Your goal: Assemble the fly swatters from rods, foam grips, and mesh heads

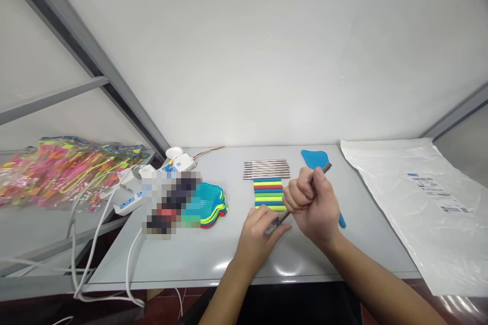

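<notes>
My right hand (318, 208) is closed in a fist around a metal rod (327, 167), which slants from upper right to lower left. At the rod's lower end, my left hand (257, 233) pinches a small blue piece (277, 221), mostly hidden by the fingers. Just beyond my hands lies a row of coloured plastic tubes (268, 194) in blue, yellow, red and green. Behind them several more metal rods (266, 169) lie side by side. A blue fly swatter (314, 158) rests behind my right hand, its middle covered by that hand.
Mesh swatter heads (213, 205) are stacked at left, beside a pixelated patch. Power strips (127, 204) and white cables (93, 244) run along the table's left edge. Bagged colourful goods (72, 172) lie farther left. A white plastic mailer (427, 203) covers the right side.
</notes>
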`<action>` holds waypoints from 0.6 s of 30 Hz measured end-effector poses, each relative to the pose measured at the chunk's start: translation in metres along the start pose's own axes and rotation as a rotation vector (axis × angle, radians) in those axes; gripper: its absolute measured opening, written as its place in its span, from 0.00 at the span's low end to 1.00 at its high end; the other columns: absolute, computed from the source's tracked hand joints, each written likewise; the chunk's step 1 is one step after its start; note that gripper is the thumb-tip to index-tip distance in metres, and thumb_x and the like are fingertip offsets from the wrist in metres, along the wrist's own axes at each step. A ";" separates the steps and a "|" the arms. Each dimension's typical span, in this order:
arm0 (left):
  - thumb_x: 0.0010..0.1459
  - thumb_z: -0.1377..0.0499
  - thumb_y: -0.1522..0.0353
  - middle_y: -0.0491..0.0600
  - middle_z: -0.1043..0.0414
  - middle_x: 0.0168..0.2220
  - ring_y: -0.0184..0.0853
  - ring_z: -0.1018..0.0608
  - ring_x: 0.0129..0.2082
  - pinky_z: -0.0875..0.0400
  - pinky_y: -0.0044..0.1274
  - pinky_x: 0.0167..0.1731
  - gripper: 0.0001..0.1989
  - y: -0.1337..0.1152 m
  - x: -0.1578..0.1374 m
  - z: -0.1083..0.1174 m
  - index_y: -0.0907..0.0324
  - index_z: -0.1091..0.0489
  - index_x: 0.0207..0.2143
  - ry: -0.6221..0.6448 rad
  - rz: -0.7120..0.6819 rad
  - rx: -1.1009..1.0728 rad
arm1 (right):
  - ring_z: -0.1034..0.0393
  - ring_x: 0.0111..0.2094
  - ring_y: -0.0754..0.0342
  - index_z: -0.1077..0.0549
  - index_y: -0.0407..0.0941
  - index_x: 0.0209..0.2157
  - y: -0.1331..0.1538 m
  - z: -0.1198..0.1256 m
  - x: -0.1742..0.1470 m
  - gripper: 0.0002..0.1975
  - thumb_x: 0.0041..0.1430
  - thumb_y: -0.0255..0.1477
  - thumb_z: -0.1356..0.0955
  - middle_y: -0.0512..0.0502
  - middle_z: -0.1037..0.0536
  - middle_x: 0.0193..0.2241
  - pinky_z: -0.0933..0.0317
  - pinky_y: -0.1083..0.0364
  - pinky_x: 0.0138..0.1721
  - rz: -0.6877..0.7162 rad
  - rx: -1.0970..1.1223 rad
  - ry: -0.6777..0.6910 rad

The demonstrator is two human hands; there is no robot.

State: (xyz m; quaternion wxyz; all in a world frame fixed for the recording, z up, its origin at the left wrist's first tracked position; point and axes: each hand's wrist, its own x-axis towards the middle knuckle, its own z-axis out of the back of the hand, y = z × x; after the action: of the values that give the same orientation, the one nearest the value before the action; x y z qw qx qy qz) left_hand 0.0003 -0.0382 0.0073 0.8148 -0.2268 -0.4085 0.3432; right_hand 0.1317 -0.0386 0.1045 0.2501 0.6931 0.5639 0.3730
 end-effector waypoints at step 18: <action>0.63 0.45 0.67 0.50 0.26 0.37 0.36 0.27 0.37 0.32 0.26 0.35 0.07 0.007 -0.003 -0.006 0.58 0.28 0.37 0.057 -0.007 -0.008 | 0.53 0.21 0.59 0.46 0.46 0.21 -0.033 0.021 -0.022 0.21 0.66 0.40 0.40 0.56 0.47 0.19 0.54 0.56 0.24 -0.085 -0.476 0.178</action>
State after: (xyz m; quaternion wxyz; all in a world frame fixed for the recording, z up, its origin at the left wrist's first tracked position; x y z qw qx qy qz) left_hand 0.0020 -0.0363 -0.0020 0.8265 -0.2383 -0.3871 0.3321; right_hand 0.1273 -0.0503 0.0618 0.3709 0.5547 0.5088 0.5439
